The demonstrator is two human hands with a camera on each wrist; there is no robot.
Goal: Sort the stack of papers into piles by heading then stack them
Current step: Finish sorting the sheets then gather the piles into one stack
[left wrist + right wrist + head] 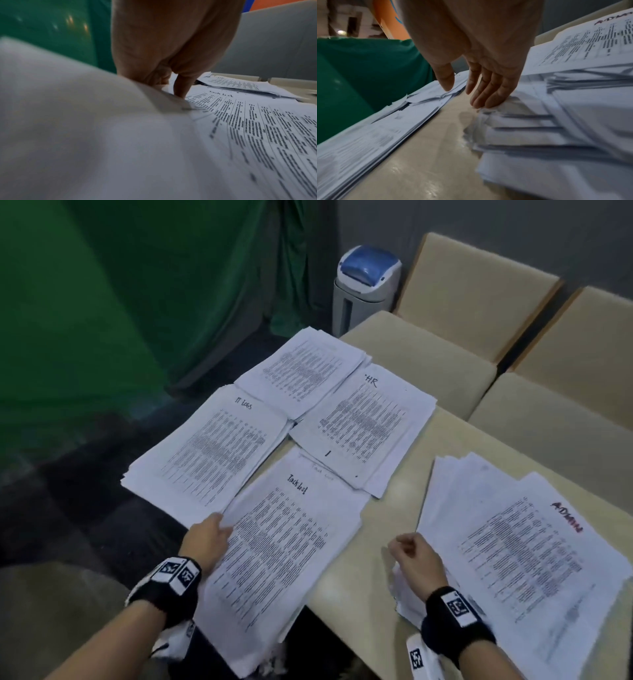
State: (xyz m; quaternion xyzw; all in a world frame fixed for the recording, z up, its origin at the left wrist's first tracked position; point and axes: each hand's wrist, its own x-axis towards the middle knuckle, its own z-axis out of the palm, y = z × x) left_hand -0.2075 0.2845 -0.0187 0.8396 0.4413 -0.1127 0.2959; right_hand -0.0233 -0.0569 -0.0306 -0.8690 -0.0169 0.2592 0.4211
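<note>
The white printed paper pile headed "Task list" [274, 546] lies nearest on the beige tabletop [383, 508]; the left hand [205, 539] pinches its left edge. The right hand [416, 559], fingers relaxed, touches the red-headed pile [520, 559]. Three more piles lie beyond.

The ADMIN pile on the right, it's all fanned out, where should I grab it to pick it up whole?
Probably by its two long sides, both hands squeezing inward first: the ADMIN pile is splayed, its sheets stepped along the left edge beside the right hand.
</note>
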